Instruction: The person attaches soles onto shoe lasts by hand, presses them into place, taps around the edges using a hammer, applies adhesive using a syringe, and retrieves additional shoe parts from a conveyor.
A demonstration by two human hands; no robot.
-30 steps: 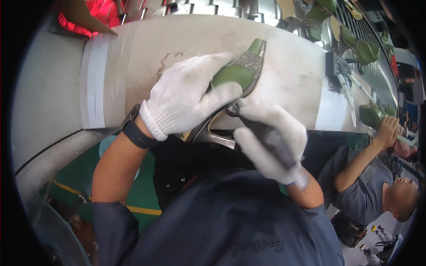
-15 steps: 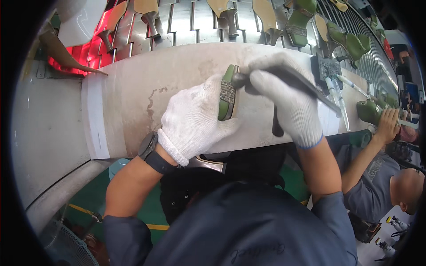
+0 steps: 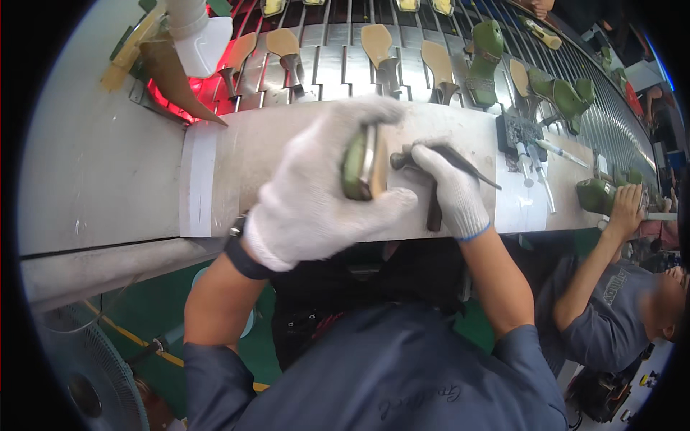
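The left hand (image 3: 305, 188) is gripping a green shoe (image 3: 353, 172), the right hand (image 3: 461, 197) clasping a cobbler's hammer (image 3: 398, 161) (positioning, apparently; any tap is needing firm support)

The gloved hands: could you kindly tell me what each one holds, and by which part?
The left hand holds a green shoe between fingers and thumb, exact part blurred; the right hand holds a dark tool just behind its rounded head.

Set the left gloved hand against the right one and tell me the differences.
The left hand holds a green shoe; the right hand holds a dark tool. The left hand has a black band at its wrist; the right hand shows none, but its cuff has a blue edge. Both wear white gloves.
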